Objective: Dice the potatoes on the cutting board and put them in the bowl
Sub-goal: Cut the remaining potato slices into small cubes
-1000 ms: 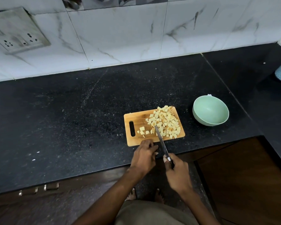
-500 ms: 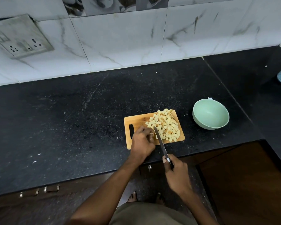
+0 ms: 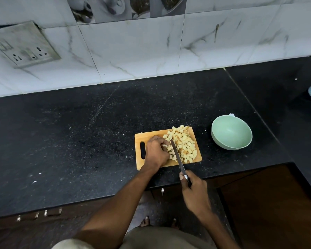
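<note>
1. Left hand (image 3: 156, 151): fingers curled down over a few potato pieces at the left edge of the pile, knuckles up. Fingertips are hidden under the hand, so I can't tell whether they pinch the pieces or just press on them.
2. Right hand (image 3: 194, 193): fingers wrapped tight round the knife handle, thumb on the near side. The hand sits off the near edge of the counter.
3. Knife (image 3: 177, 155): blade runs from the right hand up and slightly left across the board, tip at the left side of the pile, just right of the left hand's fingers.
4. Diced potatoes (image 3: 184, 144): pale yellow cubes heaped on the right half of the board, some reaching its far right corner.
5. Cutting board (image 3: 139, 139): wood, flat near the counter's near edge, handle slot on the left end, uncovered.
6. Bowl (image 3: 231, 133): light green, upright, right of the board, apart from it. No potato visible inside.
7. Counter (image 3: 79, 132): black speckled stone. White marbled wall tiles at the far side.
8. Wall socket plate (image 3: 23, 44) far left on the tiles.
</note>
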